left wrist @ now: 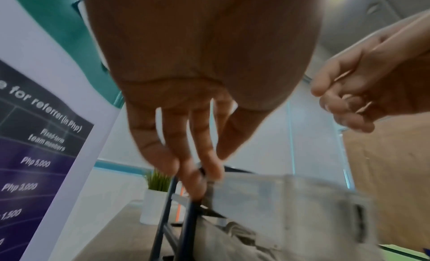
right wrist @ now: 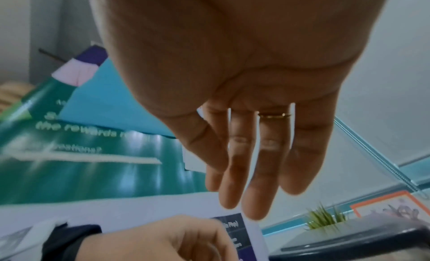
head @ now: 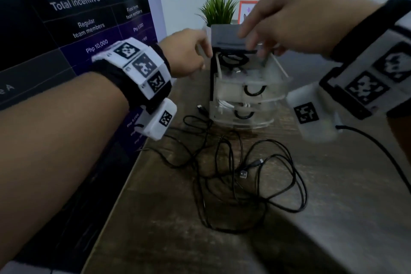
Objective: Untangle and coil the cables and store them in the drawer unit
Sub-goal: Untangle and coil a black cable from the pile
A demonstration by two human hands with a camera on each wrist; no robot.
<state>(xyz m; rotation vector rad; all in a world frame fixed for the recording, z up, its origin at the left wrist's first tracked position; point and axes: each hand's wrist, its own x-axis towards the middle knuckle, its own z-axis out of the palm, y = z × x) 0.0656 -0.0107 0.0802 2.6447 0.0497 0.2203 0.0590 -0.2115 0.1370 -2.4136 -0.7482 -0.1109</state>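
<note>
A small drawer unit (head: 242, 95) with three translucent drawers stands at the back of the wooden table. Its top drawer (head: 262, 69) is pulled out and holds a coiled black cable (head: 233, 59). My left hand (head: 198, 55) is at the unit's upper left corner. In the left wrist view its fingertips (left wrist: 204, 173) touch the dark frame (left wrist: 186, 219) beside the drawer wall (left wrist: 291, 209). My right hand (head: 255, 38) hovers over the open drawer with straight fingers (right wrist: 253, 173), holding nothing. A tangle of loose black cables (head: 240, 173) lies on the table in front of the unit.
A potted plant (head: 219, 10) and an orange-framed picture (head: 245, 10) stand behind the unit. A large printed banner (head: 84, 29) rises along the table's left edge (head: 133, 173). The lower drawers hold white cables (head: 224, 103). A wrist-camera lead (head: 378, 147) hangs at right.
</note>
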